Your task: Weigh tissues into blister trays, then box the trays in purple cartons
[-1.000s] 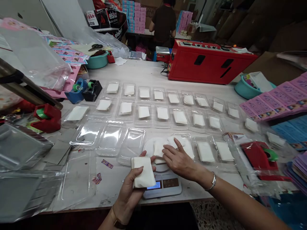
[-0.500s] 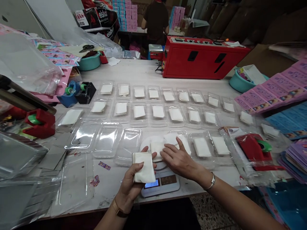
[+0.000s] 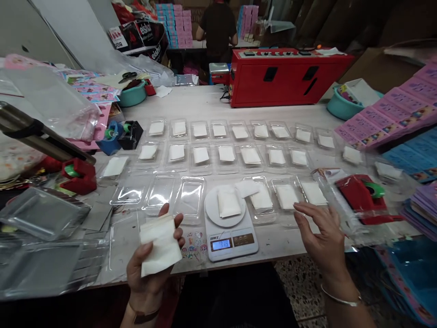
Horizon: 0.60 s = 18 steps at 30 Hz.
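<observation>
My left hand is closed round a stack of white sheets at the table's front edge, left of the scale. A white kitchen scale with a lit display stands before me. On its round plate lies another stack of white sheets, and a loose white sheet reaches from there toward the clear tray on the right. My right hand hovers with fingers apart, holding nothing, below a clear plastic tray that has white sheets in it.
Rows of clear trays with white stacks cover the middle. Bare clear trays lie left of the scale. Red tape dispensers stand on both sides. At the back are a red machine, teal basins and a person.
My right hand has moved right, away from the scale, and its fingers have spread. My left hand has shifted left with its stack, so the scale is now fully visible.
</observation>
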Available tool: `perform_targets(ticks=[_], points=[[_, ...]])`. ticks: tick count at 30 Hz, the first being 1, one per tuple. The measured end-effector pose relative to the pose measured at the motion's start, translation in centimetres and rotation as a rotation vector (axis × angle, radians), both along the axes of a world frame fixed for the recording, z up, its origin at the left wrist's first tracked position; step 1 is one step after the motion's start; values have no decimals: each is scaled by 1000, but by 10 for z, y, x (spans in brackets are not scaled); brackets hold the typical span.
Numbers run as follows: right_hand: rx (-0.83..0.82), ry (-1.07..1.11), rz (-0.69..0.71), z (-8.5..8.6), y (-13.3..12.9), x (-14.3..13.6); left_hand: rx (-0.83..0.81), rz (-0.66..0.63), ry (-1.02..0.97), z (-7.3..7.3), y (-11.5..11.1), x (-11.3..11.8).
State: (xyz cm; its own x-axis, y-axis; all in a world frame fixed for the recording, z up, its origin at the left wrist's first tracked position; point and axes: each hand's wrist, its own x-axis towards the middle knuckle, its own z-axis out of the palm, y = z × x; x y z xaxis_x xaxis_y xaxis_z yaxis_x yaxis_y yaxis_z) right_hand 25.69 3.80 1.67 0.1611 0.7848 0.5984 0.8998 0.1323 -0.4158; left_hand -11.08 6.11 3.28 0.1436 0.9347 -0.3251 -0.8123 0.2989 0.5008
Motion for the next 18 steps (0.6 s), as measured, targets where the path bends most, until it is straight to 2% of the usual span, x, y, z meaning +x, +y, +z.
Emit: perform_targets(ticks=[3,6,12,18], points=[[-50,1,-53,-4,-17,8,-48,-13,-32,-7,-11,-16],[-81,-18,-51,-6,-20,13,-85,-3,-76,-14,-18,-18],[-96,16,25,-3,-7,10,-124,14,-82,-19,-24,-8],[-156,-5,71,-4,8,3,-132,-25,-89,-19,-25,-4]])
